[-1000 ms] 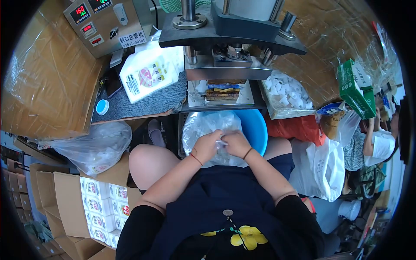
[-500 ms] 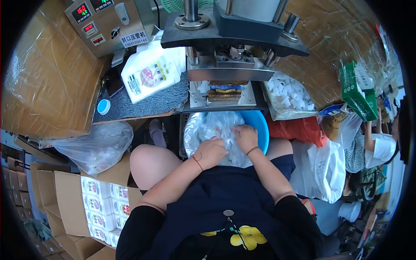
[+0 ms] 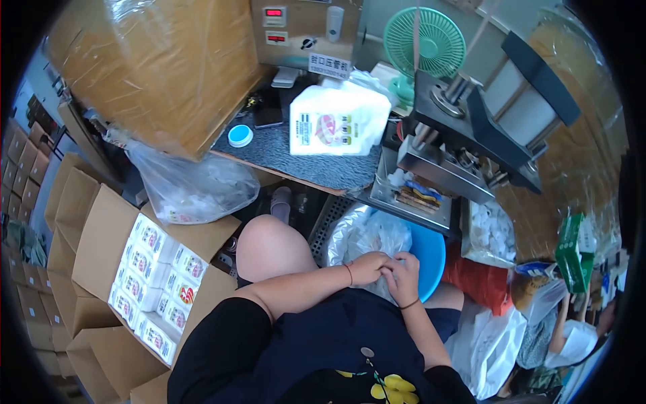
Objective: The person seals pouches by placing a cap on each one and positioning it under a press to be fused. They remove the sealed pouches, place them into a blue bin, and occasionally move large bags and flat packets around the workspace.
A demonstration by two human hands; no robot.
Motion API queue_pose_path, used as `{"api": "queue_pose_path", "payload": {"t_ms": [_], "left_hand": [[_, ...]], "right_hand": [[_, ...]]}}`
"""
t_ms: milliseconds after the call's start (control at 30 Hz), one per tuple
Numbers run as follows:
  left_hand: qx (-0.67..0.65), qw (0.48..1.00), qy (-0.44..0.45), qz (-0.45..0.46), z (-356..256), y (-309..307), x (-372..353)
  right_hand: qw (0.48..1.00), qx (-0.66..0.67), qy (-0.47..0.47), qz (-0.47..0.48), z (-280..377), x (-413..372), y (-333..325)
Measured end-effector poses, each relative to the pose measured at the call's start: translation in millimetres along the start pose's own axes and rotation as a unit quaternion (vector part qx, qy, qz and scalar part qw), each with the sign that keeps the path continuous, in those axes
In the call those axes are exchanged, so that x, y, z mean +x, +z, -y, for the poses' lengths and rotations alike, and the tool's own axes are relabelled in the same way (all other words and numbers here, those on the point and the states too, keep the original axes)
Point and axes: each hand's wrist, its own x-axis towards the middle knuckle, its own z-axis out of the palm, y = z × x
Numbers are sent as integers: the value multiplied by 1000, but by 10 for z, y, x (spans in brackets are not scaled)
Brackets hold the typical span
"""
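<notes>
A blue tub [image 3: 431, 259] sits between my knees, with a crumpled clear plastic bag [image 3: 380, 232] filling it. My left hand [image 3: 367, 268] and my right hand [image 3: 402, 276] meet over the near side of the bag. The left fingers are curled and closed against the right fingertips. On the right hand, the fingers are bent and pinched together. Whatever lies between the fingers is hidden. Just beyond the tub stands a metal press [image 3: 447, 168], with a layered pad [image 3: 418, 197] on its base plate.
A white jug [image 3: 340, 121] and a blue-white cap [image 3: 240, 135] rest on the grey mat [image 3: 303, 165]. A fan [image 3: 425, 44] stands behind. At left are a hanging bag [image 3: 195, 185] and an open carton [image 3: 108, 229] of printed packs. White pieces fill a tray [image 3: 491, 232]; another person [image 3: 572, 340] sits right.
My view has turned left, so the press appears farther right and tilted. My hands, apart on the plastic before, have come together at its near side.
</notes>
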Motion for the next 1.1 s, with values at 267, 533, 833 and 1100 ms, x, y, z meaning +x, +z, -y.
{"api": "queue_pose_path", "payload": {"t_ms": [267,533,833,1100], "left_hand": [[-273,936,-220,17,16,-89,20],[24,990,-132,-34,-100,-186,-53],[284,952,-27,-111,-171,-76,-102],[292,945,-75,129,-223,-159,-183]], "right_hand": [[997,-26,12,73,-225,-218,109],[896,357,234,122,-500,-421,377],[941,153,202,225,-435,-174,196],[946,-117,219,208,-616,-261,344]]}}
